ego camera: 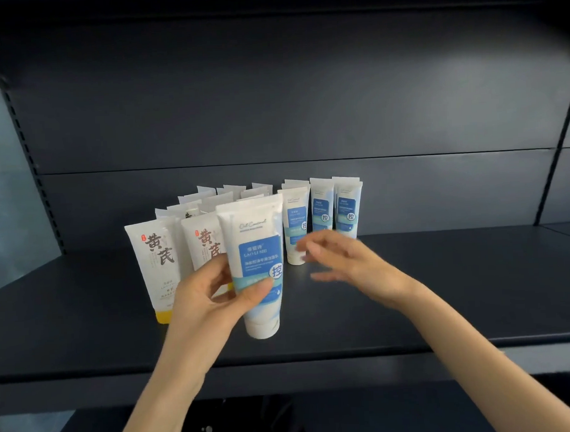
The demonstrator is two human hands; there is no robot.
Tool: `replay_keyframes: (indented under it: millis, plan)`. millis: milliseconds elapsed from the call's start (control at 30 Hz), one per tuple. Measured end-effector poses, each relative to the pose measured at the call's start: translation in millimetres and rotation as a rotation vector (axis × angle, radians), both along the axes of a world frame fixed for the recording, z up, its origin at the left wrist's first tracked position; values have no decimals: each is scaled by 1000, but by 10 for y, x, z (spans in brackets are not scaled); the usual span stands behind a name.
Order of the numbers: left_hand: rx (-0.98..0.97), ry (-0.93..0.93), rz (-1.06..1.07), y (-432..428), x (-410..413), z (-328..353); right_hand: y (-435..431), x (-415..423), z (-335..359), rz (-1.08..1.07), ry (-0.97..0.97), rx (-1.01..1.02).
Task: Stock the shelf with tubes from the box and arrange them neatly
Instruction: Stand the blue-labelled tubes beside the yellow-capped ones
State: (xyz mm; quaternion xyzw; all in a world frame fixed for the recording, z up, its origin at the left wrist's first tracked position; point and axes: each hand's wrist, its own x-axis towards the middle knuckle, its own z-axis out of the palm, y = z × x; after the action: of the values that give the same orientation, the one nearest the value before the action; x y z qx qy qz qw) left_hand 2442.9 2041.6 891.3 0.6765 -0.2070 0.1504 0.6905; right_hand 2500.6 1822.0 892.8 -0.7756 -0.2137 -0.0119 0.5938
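Dim, even light; top corners fall dark, shelf (443,274) edges bow, right hand (341,262) is motion-blurred.

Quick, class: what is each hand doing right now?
Left hand: holding the blue-label tube.
Right hand: open, blurred, holding nothing.

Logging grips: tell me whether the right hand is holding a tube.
No, the right hand hovers empty; the left hand grips the white blue-labelled plastic tube.

Dark shelf (443,290) with upright tubes (322,211)
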Motion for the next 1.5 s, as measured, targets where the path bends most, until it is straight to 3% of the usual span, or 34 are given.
replay_keyframes:
  millis: [67,133,433,667,833,967,1067,1233,1500]
  plan:
    - [17,-8,-11,-95,18,13,14,-283,-52,168,14,-83]
    - [41,-2,-31,-176,27,8,66,-463,-115,199,-13,-128]
    - [122,-55,-82,-412,8,-71,172,-642,-279,-10,-227,46]
    - [174,-93,-54,-419,24,-83,181,-617,-312,-14,-267,98]
    - [440,-160,38,-262,36,-123,149,-513,-255,-39,-270,81]
    - [1014,-261,314,-21,32,-291,27,-300,-163,-156,-220,110]
    - [1227,-295,391,119,-25,-397,-68,-79,-83,-248,-181,148]
    - [1325,-233,452,277,-98,-438,-194,446,-9,-407,-137,58]
    - [1272,-101,438,401,-166,-456,-228,1089,-227,-611,-26,-111]
